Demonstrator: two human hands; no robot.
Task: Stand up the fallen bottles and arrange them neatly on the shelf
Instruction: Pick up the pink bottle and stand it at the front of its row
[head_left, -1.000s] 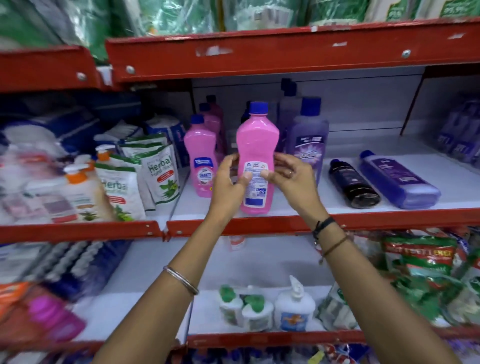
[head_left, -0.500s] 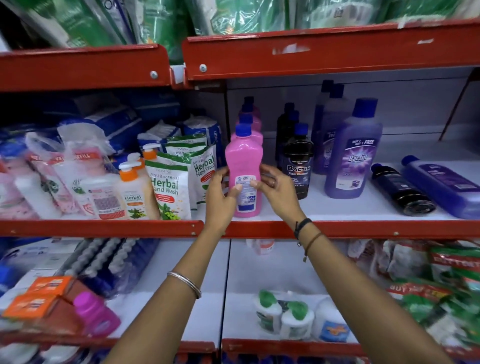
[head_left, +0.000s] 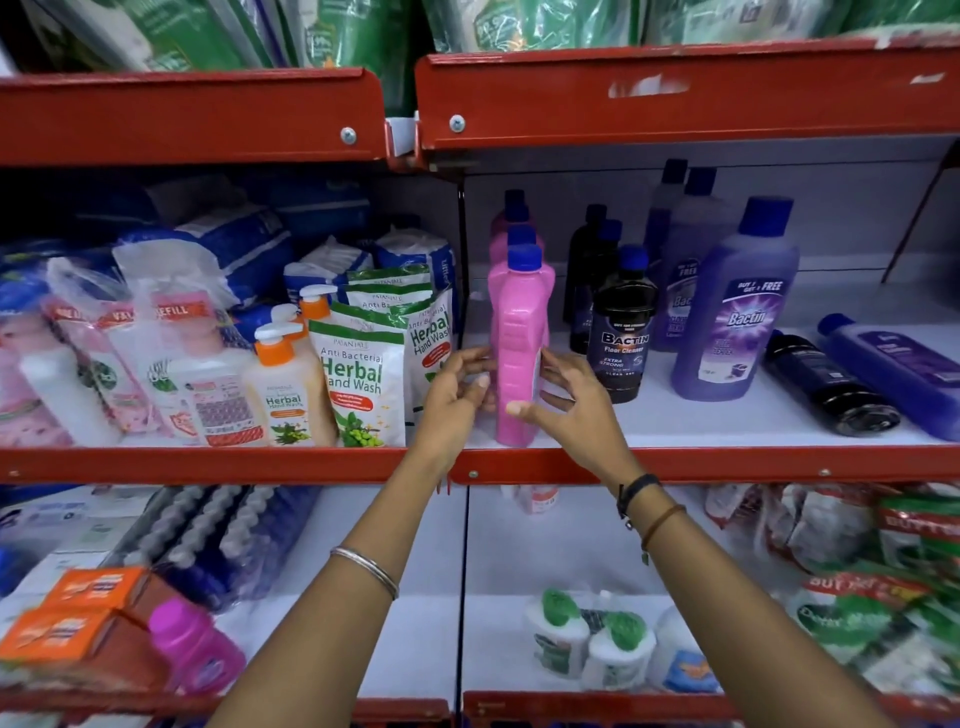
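A pink bottle with a blue cap (head_left: 519, 343) stands upright at the front of the white shelf (head_left: 727, 423), at the head of a row of pink bottles, its narrow side facing me. My left hand (head_left: 457, 397) touches its left side. My right hand (head_left: 569, 400) grips its right side with the thumb on the front. To the right, a black Bactin bottle (head_left: 621, 332) and a purple Bactin bottle (head_left: 737, 312) stand upright. Farther right, a black bottle (head_left: 831, 387) and a purple bottle (head_left: 896, 376) lie on their sides.
Herbal hand wash pouches (head_left: 358, 374) and pump bottles (head_left: 283, 387) fill the bay to the left, past a divider. A red shelf lip (head_left: 727, 465) runs in front, and the red upper shelf (head_left: 675, 98) hangs low overhead. Packets and small bottles crowd the lower shelf.
The pink bottle came down from the air onto the shelf at the front of the pink row and turned its narrow side toward me. Both hands followed it leftward.
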